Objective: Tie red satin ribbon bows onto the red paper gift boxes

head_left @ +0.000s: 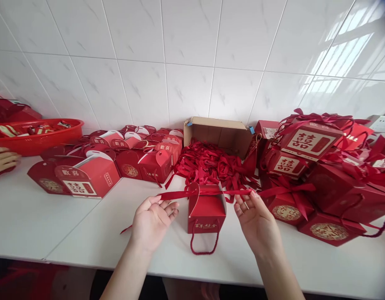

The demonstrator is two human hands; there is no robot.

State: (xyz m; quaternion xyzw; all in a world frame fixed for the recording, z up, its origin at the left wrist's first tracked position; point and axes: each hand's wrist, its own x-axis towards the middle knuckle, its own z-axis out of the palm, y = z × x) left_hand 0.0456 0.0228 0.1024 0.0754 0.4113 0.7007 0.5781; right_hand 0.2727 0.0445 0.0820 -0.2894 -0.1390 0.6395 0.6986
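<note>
A small red gift box [207, 212] with a rope handle hanging down its front stands upright on the white table. Across its top runs a red ribbon [176, 194], which passes through the raised flaps and stretches out to both sides. My left hand [154, 221] pinches the ribbon's left part between thumb and fingers, palm turned up. On the other side, my right hand [255, 216] pinches the right part of the ribbon. Both hands are apart from the box itself. Behind it lies a heap of loose red ribbons [215, 162].
An open cardboard box [223, 129] lies behind the ribbon heap. Several red boxes without bows [82, 177] stand at left; boxes with bows [308, 141] are stacked at right. A red basin [54, 131] holds small packets. Another person's hand [3, 160] shows at the far left.
</note>
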